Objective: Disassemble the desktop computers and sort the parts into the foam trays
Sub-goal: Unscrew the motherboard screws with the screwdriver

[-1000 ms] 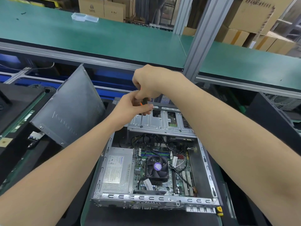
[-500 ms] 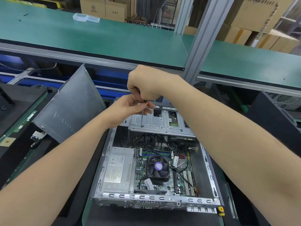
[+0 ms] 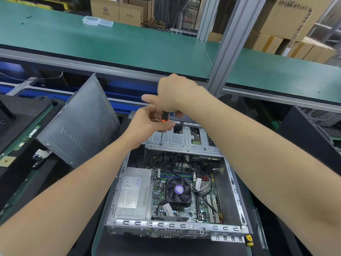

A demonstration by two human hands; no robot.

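A: R hand (image 3: 171, 97) fisted round screwdriver (image 3: 164, 118) handle, L hand (image 3: 147, 124) pinching its collar. Tip's down on drive cage (image 3: 184, 141), near-left corner, inside open desktop PC (image 3: 175, 226).
B: Stay vertical, press firmly, else prob cam-out.

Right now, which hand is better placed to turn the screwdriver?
Right. The right hand wraps the screwdriver from above, tip down on the drive cage; the left hand only pinches its lower end, steadying it.

Embossed "lenovo" wordmark on leaning grey side panel (image 3: 77, 126), 9 o'clock, letters running sideways. Power supply label (image 3: 132, 189), 6 o'clock: print too small. Carton (image 3: 287, 13), 1 o'clock: print blurred.
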